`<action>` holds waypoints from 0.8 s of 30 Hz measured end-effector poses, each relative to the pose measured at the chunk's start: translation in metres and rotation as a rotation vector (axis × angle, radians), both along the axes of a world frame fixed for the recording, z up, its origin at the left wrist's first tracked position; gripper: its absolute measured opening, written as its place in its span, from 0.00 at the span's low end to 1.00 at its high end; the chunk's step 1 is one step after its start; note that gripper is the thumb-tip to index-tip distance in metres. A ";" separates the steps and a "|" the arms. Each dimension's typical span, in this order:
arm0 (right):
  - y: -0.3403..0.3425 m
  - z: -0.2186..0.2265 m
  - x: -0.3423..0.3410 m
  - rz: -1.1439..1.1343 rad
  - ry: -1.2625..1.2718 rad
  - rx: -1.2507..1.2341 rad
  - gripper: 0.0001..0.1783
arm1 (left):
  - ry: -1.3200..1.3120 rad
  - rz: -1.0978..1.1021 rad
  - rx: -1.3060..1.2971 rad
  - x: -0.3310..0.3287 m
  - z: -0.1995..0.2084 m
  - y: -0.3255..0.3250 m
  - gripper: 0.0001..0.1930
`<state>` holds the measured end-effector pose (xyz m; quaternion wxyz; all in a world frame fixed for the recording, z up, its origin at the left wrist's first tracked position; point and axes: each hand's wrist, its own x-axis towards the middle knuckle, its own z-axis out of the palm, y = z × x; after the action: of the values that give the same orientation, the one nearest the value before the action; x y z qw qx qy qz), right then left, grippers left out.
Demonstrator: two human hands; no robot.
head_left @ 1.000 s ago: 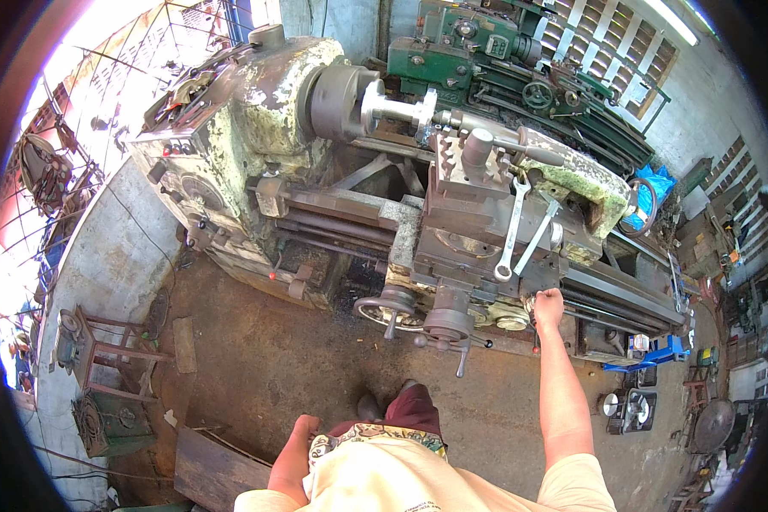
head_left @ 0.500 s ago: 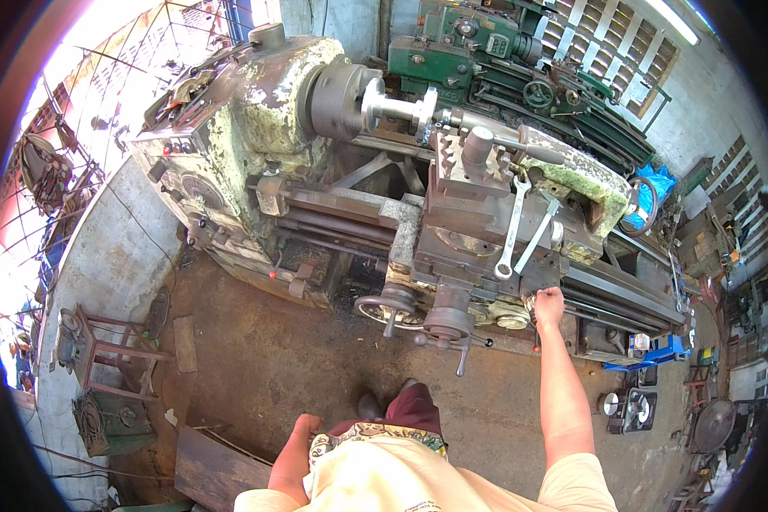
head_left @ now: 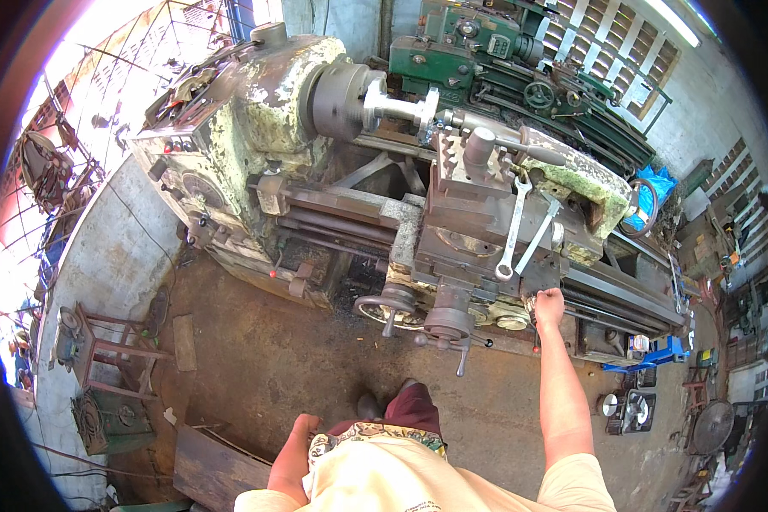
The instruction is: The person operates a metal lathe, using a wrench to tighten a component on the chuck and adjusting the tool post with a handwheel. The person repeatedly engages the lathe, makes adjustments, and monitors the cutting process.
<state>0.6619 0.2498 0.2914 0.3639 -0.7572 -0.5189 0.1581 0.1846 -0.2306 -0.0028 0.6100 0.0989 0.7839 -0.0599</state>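
Note:
My right hand is closed at the right end of the lathe carriage, beside a red-tipped lever; what its fingers grip is hidden. By my hip at the lower left is my left hand, its fingers mostly out of sight. Clamped in the lathe's chuck is a shiny flanged metal workpiece. The tool post stands on the carriage. A combination wrench and a T-handled key lie to its right. Below are a handwheel and a cross-slide crank.
A green lathe stands behind mine. The worn headstock rises on the left, the tailstock on the right. At lower left are a wooden frame and a board. A blue jack-like tool sits at right.

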 end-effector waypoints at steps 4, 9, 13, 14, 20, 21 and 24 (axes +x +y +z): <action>0.000 0.000 0.001 0.014 0.000 0.006 0.08 | 0.006 0.016 -0.026 0.000 -0.003 0.000 0.25; -0.003 0.004 -0.001 0.011 0.016 -0.001 0.08 | -0.009 0.016 -0.019 -0.003 -0.008 -0.002 0.24; -0.004 0.006 -0.002 0.006 0.034 -0.012 0.08 | 0.025 0.046 0.000 -0.002 -0.010 -0.004 0.24; -0.003 0.005 -0.002 -0.004 0.046 -0.022 0.08 | 0.032 0.053 0.001 -0.002 -0.011 -0.004 0.23; -0.002 0.004 -0.001 -0.007 0.040 -0.023 0.08 | 0.003 0.040 -0.051 -0.003 -0.018 -0.003 0.23; -0.002 0.003 -0.001 -0.005 0.033 -0.021 0.08 | 0.002 0.033 -0.048 -0.003 -0.018 -0.003 0.23; -0.001 0.002 -0.001 -0.010 0.045 -0.026 0.08 | -0.007 -0.001 -0.051 -0.004 -0.017 -0.002 0.23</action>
<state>0.6614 0.2487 0.2935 0.3664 -0.7606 -0.5048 0.1799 0.1807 -0.2327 -0.0194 0.6152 0.0839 0.7798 -0.0800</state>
